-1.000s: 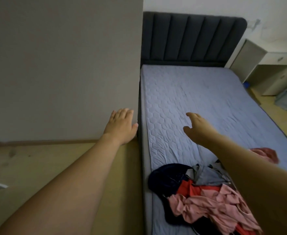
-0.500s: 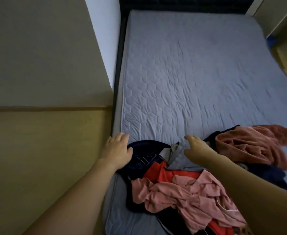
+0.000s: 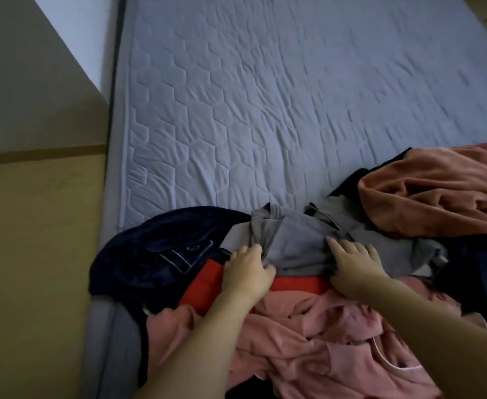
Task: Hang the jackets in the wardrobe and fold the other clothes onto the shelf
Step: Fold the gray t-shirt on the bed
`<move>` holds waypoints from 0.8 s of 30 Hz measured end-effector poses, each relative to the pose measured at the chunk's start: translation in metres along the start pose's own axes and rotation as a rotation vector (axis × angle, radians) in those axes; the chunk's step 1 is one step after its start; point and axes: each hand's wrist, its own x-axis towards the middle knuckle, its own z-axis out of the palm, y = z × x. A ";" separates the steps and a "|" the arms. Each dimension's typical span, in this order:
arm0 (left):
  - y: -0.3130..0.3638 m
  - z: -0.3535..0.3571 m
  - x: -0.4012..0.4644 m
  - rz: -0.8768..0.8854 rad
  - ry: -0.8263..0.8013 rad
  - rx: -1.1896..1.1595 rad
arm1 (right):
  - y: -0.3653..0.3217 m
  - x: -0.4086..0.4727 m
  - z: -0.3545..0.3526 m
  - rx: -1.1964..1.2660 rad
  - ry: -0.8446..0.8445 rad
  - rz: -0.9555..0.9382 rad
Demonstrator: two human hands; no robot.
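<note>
Both hands are down on the heap of clothes at the near end of the bed (image 3: 265,96), and both are on the same piece, a grey garment (image 3: 297,243) lying across the top of the pile. The left hand (image 3: 248,272) has its fingers curled into a bunched fold at the garment's left end, so it looks to be pinching the cloth there. The right hand (image 3: 354,263) lies on the garment's right part with its fingers fairly straight and spread, pressing rather than gripping, as far as I can tell in this dim light.

What matters for the lift is how the grey piece runs: its long axis goes left to right across the bed, and the two hands sit at either end of its middle stretch, the left one nearer the crumpled end, the right one nearer the part that trails off under the rust-pink cloth (image 3: 437,191). The garment lies just beyond the fingertips, away from the person, so pulling it free would mean drawing it back and up.

Under it is a red piece (image 3: 204,286), to the left a navy jacket (image 3: 156,249) showing a zip, and nearer the person a pink garment (image 3: 308,341) in loose folds. Nothing here looks folded or hung yet; I'd judge the sorting is only beginning
</note>
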 end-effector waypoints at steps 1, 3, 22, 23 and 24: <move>0.002 -0.001 -0.004 0.028 0.008 -0.103 | 0.003 -0.002 0.001 -0.021 0.032 0.008; 0.011 -0.015 -0.019 0.089 0.006 -0.378 | 0.004 -0.009 -0.002 -0.001 0.104 0.037; -0.112 -0.098 -0.123 -0.282 -0.969 0.545 | -0.087 -0.097 -0.076 -0.075 0.470 -1.015; -0.109 -0.094 -0.118 -0.251 -0.868 0.566 | -0.071 -0.101 -0.065 -0.105 0.337 -0.972; -0.105 -0.093 -0.108 -0.236 -0.665 0.496 | -0.054 -0.105 -0.056 -0.076 0.182 -0.871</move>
